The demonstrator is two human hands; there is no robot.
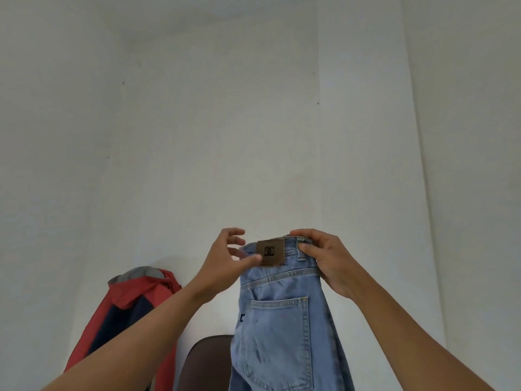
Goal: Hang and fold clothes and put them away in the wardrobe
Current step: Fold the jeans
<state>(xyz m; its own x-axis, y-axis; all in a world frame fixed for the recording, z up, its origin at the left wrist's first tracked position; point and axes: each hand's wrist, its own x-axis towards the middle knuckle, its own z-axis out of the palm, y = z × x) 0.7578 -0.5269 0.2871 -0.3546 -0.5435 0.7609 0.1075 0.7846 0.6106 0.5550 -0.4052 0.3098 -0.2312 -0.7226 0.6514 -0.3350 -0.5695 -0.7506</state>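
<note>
A plain off-white wall [225, 122] fills nearly the whole view, matte and evenly lit by soft, diffuse light with no hard shadows. On the left it meets a slightly dimmer, greyer side wall [42, 136] at a faint corner, and on the right two vertical edges bound a paler strip [366, 136] that runs from top to bottom. A few small dark specks [123, 83] dot the wall, and at the bottom edge shows the rounded top of a dark brown piece of furniture [208, 359], possibly a chair back.
</note>
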